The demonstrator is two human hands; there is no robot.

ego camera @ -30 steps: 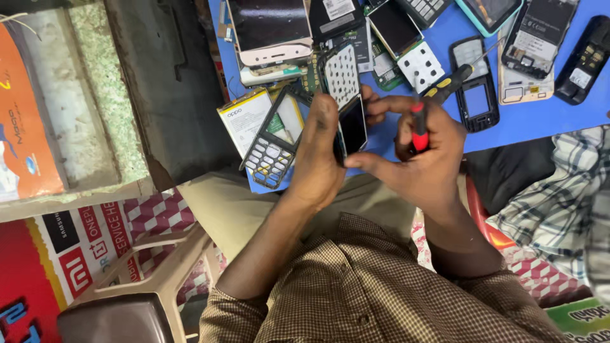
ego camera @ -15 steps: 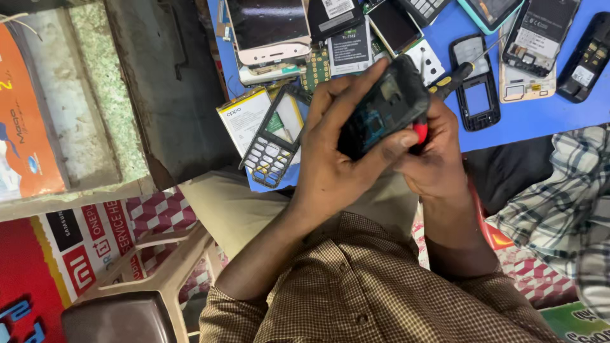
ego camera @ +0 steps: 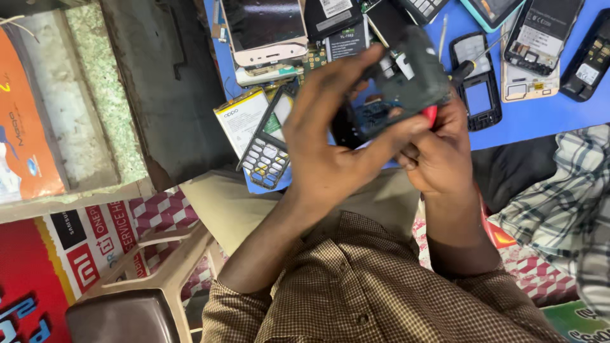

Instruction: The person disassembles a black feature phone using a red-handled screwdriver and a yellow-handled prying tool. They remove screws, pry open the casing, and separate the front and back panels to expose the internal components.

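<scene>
Nearest the camera, the left hand (ego camera: 330,146) grasps an opened dark phone (ego camera: 400,86), fingers wrapped over its back and thumb along the lower edge, holding it tilted above the near edge of the blue counter (ego camera: 534,121). The right hand (ego camera: 438,152) is clenched around a red-handled screwdriver (ego camera: 431,114), touching the phone's lower right side. Just beside the left hand, at the counter's near left corner, lie a keypad phone (ego camera: 264,159) and a white battery (ego camera: 241,117). Farther back, other dismantled phones (ego camera: 476,89) lie spread across the counter.
</scene>
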